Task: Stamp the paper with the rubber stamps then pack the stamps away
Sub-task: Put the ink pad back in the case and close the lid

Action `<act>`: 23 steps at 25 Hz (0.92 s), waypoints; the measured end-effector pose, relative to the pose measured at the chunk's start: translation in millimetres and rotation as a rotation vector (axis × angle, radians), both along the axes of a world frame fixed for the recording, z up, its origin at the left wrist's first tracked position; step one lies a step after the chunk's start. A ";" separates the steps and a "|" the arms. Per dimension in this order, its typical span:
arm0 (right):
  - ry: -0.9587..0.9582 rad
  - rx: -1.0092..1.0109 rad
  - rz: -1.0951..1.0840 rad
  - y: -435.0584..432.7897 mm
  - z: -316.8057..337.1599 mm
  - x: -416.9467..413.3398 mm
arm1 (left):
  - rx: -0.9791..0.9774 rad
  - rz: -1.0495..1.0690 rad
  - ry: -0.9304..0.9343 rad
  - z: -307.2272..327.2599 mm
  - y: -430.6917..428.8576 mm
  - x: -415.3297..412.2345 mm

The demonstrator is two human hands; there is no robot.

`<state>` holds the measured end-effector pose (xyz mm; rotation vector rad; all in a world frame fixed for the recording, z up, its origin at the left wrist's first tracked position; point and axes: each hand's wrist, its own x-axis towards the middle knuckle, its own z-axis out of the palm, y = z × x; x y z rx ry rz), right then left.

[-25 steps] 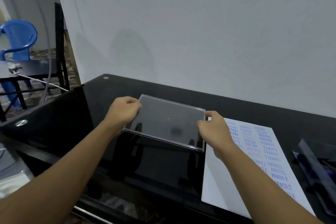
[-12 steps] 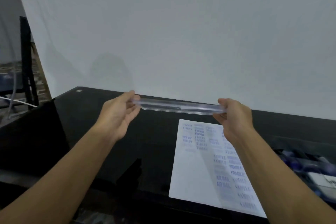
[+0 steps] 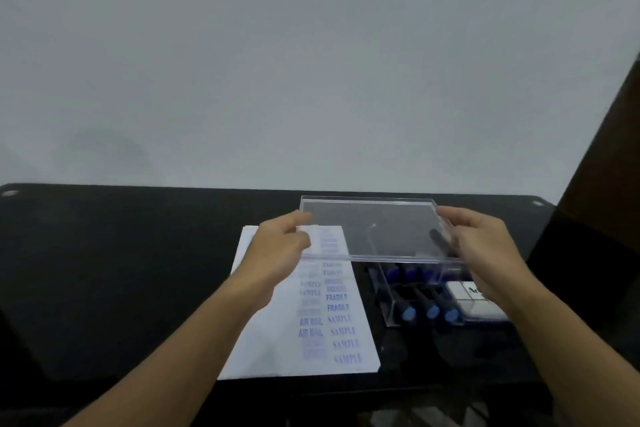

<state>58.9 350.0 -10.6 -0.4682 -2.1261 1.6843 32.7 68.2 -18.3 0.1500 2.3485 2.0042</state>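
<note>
Stamped paper (image 3: pixel 277 350) lying flat, stamps (image 3: pixel 431 310) inside clear box (image 3: pixel 387 302), lid (image 3: pixel 370 229) aloft above it

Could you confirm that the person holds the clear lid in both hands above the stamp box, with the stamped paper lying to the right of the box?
Not quite: the head view shows the stamped paper lying to the left of the stamp box, not the right. The left hand and right hand do hold the clear lid above the box.

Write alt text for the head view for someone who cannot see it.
The left hand and right hand hold a clear lid by its ends above an open clear box of blue-capped stamps on a black table. Left of the box lies a white paper stamped in blue with SAMPLE, FRAGILE and AIR MAIL.
</note>
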 end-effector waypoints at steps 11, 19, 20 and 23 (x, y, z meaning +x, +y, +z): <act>-0.083 0.172 -0.119 102.1 -17.1 36.6 | -0.202 -0.160 0.118 -35.6 116.1 16.9; -0.163 0.344 -0.041 123.2 -35.2 28.8 | -0.406 -0.105 0.179 -39.1 128.5 26.7; -0.168 0.350 -0.034 124.1 -35.1 27.4 | -0.427 -0.096 0.198 -39.0 129.4 28.0; -0.168 0.367 0.012 125.8 -29.5 27.1 | -0.482 -0.067 0.231 -37.7 128.8 27.7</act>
